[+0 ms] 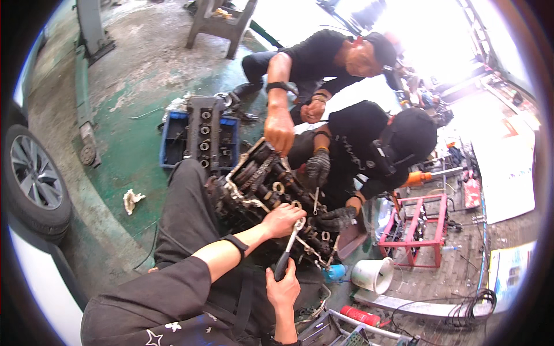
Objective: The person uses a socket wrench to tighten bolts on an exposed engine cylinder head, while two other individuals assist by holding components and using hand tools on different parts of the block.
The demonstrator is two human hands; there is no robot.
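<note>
My left hand (pixel 280 220) is closed around the head end of a long ratchet (pixel 292 241) on a greasy open engine (pixel 257 184). My right hand (pixel 283 288) grips the ratchet's black handle lower down. A co-worker in a black cap (pixel 412 138) leans over the engine's right side, one gloved hand (pixel 317 168) holding a thin wrench (pixel 316 202), the other glove (pixel 337 218) low on the engine. Another person (pixel 314 52) bends over the far side, a bare hand (pixel 280 132) reaching onto the engine's top edge.
A blue tray (pixel 172 138) with a valve cover (pixel 199 106) sits beyond my knee. A car wheel (pixel 36 173) is far left, a stool (pixel 210 26) at the back. A red frame (pixel 412 230), white bucket (pixel 363 275), fire extinguisher (pixel 360 315) and coiled cable (pixel 479 305) lie right.
</note>
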